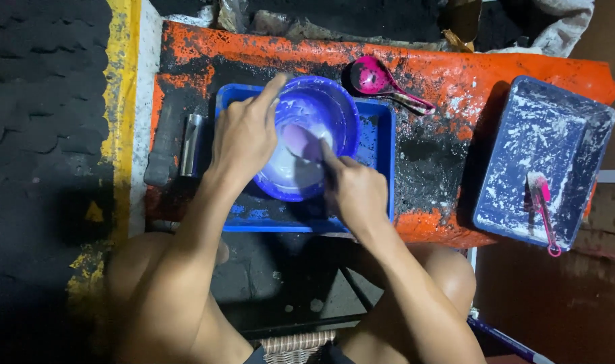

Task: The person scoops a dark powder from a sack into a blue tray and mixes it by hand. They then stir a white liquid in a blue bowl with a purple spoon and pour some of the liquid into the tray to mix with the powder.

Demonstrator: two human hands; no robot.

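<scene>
Hands (243,135) crowding bowl (321,111) rim

I see my left hand (245,135) gripping the rim of a blue bowl (321,108) in a blue tray (382,162), my right hand (355,192) reaching inside; a pink ladle (375,79) lies beyond.

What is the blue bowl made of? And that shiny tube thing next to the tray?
The blue bowl looks like plastic: smooth, evenly coloured, glossy where the light hits its rim, smeared with white inside. The tube is probably metal, since it is silvery and shows a bright mirror-like streak along its length.
</scene>
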